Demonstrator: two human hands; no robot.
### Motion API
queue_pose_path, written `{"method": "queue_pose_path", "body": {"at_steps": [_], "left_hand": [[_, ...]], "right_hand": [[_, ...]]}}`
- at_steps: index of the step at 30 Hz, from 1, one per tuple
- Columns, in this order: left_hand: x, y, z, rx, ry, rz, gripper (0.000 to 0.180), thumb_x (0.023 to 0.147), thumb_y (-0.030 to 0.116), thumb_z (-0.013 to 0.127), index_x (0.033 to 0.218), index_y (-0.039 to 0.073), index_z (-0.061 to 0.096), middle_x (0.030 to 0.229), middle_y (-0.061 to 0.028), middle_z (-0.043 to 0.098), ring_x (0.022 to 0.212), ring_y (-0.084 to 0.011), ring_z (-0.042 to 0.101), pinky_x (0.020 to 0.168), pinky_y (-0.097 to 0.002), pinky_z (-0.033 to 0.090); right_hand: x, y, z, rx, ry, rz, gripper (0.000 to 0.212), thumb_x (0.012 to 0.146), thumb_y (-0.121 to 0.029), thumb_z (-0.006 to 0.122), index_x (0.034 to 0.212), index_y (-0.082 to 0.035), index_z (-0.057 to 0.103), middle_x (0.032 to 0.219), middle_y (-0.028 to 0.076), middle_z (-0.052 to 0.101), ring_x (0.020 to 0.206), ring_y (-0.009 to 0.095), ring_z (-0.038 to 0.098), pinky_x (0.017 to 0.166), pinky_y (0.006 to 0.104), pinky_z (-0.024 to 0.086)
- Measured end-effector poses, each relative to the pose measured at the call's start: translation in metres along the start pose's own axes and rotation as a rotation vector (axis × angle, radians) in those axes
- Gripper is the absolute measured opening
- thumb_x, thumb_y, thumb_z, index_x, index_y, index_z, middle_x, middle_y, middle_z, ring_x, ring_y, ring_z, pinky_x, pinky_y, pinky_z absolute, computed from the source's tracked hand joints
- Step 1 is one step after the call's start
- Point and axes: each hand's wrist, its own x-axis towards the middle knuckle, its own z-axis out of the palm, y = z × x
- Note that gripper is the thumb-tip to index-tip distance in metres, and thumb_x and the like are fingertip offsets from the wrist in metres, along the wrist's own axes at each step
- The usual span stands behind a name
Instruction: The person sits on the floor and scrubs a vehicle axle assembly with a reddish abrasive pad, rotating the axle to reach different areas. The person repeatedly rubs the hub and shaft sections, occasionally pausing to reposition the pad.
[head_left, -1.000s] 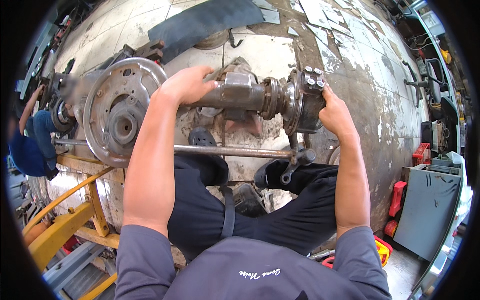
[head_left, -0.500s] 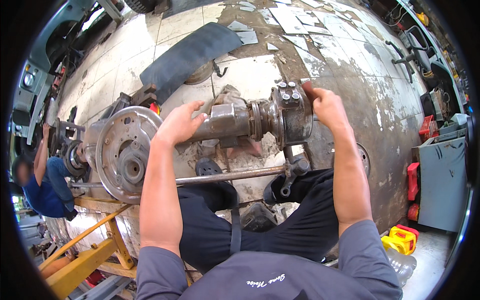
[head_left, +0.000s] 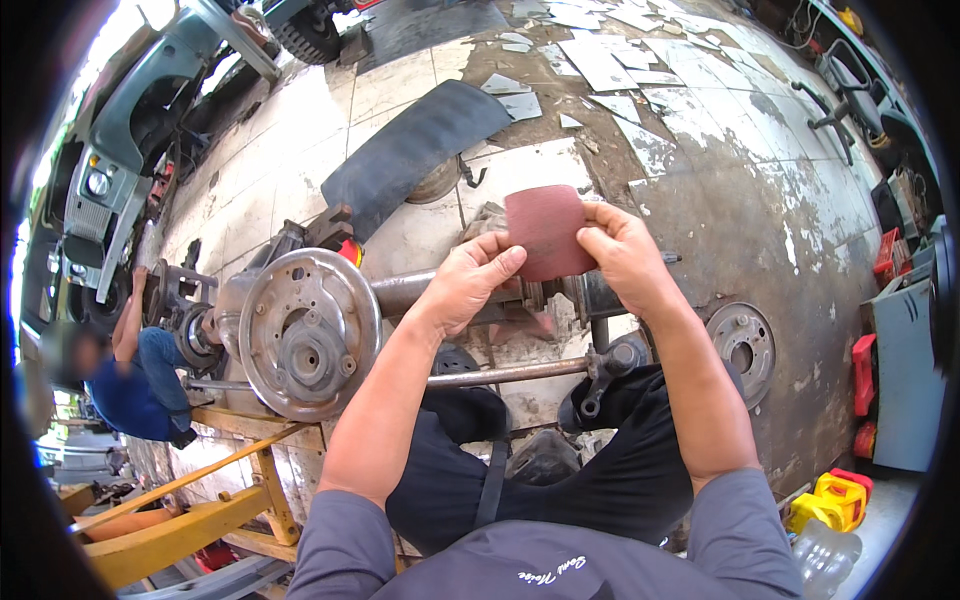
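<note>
A reddish-brown sheet of sandpaper is held up flat between my two hands, above a greasy vehicle axle. My left hand pinches its left edge between thumb and fingers. On the opposite edge, my right hand grips it the same way. Below, the axle tube runs sideways, its right part mostly hidden by the sheet and my hands. A round metal backing plate is at the axle's left. Nearer my knees lies a long steel rod with a jointed end.
At far left a person in blue crouches by the axle's other end. A yellow metal stand is at lower left. Another round plate lies on the floor at right, before a grey-blue cabinet. A dark curved panel lies beyond the axle.
My right hand has brought the sandpaper leftward from the axle's right end. My left hand has moved right and taken hold of its other edge. The whole view has shifted slightly.
</note>
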Motion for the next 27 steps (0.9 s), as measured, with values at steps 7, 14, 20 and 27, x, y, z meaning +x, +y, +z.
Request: {"method": "queue_pose_path", "body": {"at_steps": [7,14,20,27], "left_hand": [[0.001,-0.004,-0.012,-0.049,0.080,0.054,0.030,0.100,0.022,0.062,0.126,0.008,0.059,0.117,-0.0016,0.065,0.100,-0.0120,0.064,0.084,-0.0301,0.051],[-0.012,0.005,0.007,-0.333,-0.058,0.226,0.060,0.093,0.023,0.072,0.143,0.007,0.043,0.128,-0.0029,0.060,0.113,-0.0131,0.059,0.093,-0.0336,0.050],[-0.012,-0.002,0.024,-0.239,0.100,0.368,0.071,0.092,0.027,0.073,0.149,0.007,0.037,0.140,-0.0085,0.053,0.127,-0.0227,0.053,0.108,-0.0426,0.043],[0.003,0.011,0.017,-0.256,0.339,0.427,0.043,0.096,0.022,0.068,0.128,0.000,0.051,0.115,-0.0095,0.064,0.100,-0.0175,0.066,0.089,-0.0323,0.054]], "right_hand": [[0.004,0.000,-0.001,-0.091,-0.045,0.061,0.045,0.097,-0.007,0.055,0.140,0.002,0.049,0.102,0.008,0.067,0.084,0.009,0.060,0.072,0.0267,0.051],[-0.001,0.002,0.014,0.163,0.009,0.109,0.057,0.096,-0.007,0.059,0.147,0.001,0.034,0.095,0.012,0.065,0.080,0.014,0.065,0.068,0.0281,0.056],[-0.001,0.006,0.027,0.235,-0.141,0.291,0.029,0.099,-0.012,0.059,0.124,0.001,0.054,0.094,0.009,0.067,0.076,0.015,0.068,0.067,0.0296,0.058],[0.005,-0.002,0.010,0.054,-0.142,0.177,0.052,0.094,-0.010,0.057,0.141,0.007,0.042,0.091,0.014,0.069,0.070,0.019,0.069,0.057,0.0299,0.055]]}}
